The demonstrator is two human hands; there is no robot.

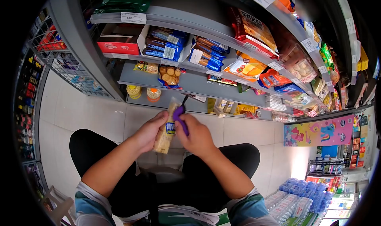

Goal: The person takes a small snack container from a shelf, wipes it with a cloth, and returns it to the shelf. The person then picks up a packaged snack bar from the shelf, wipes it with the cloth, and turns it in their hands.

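My left hand (149, 131) is closed around a long clear snack packet (162, 140) with pale contents and a blue-and-yellow label. The packet stands nearly upright in front of my knees. My right hand (195, 134) grips purple-handled scissors (179, 114) against the packet's right side. A thin dark blade points up beside the packet's top end; whether it touches the wrapper I cannot tell. Beyond my hands, the bottom shelf (162, 101) holds two yellow-and-orange-lidded jars (153, 94) on the left and several small packets (228, 106) on the right.
Upper shelves hold boxes of blue-wrapped bars (166, 41), a red box (118, 43) and bags of biscuits (170, 76). A wire rack (73, 69) stands at left. Shrink-wrapped bottles (305, 192) are stacked at lower right. At lower left is a plastic stool (59, 204).
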